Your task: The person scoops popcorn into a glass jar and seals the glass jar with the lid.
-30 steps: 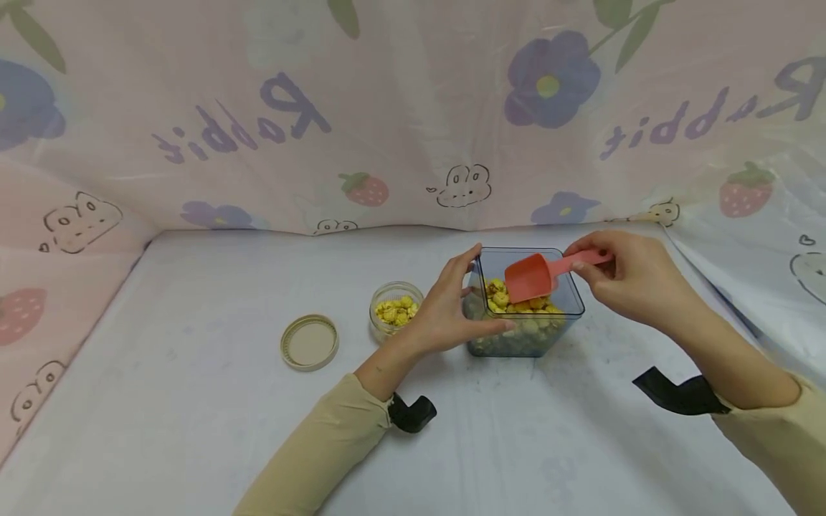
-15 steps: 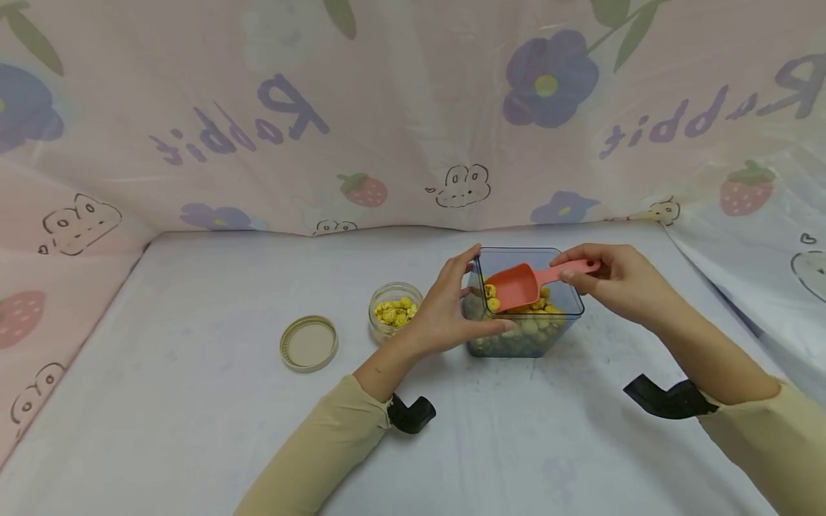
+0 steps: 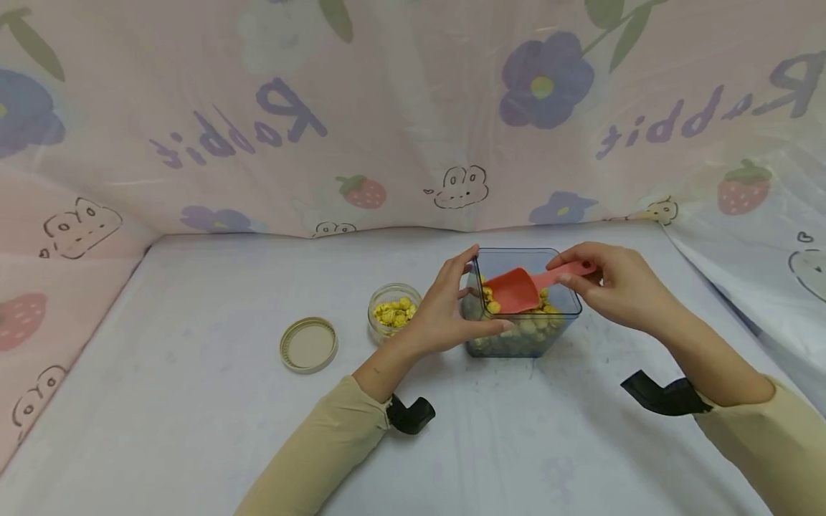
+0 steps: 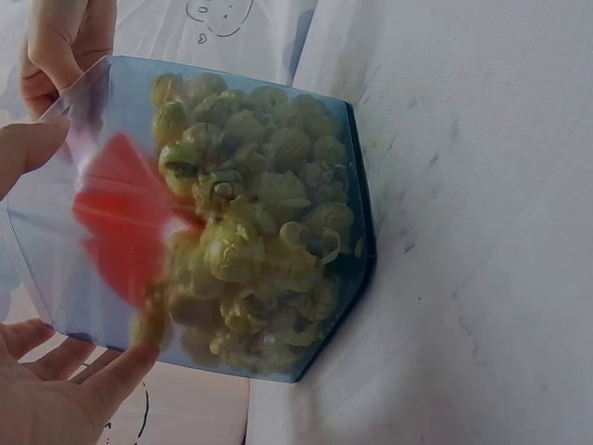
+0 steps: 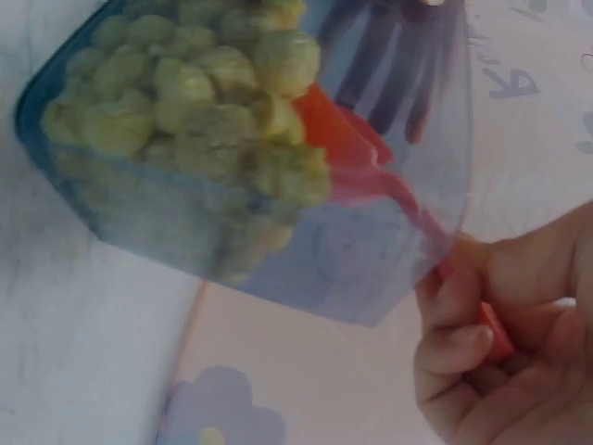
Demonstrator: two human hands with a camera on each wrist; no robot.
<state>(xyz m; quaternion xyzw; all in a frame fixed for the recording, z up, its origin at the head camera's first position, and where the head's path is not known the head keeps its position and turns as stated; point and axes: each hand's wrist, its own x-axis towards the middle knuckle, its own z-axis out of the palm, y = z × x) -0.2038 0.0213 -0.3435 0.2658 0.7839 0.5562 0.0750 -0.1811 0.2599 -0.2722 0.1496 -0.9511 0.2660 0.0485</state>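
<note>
The scoop, pinched by the right hand, now dips lower into the container's popcorn; the left hand's fingers still grip the container's side.

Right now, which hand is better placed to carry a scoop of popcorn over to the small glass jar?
Right. The right hand already pinches the red scoop inside the clear container. The left hand grips that container's side, beside the small glass jar.

The scoop is coral red. The square box is clear with a blue tint, and the popcorn inside is yellow. The round lid at left is beige. The far curtain is pink with purple flowers, red strawberries and rabbit drawings.
</note>
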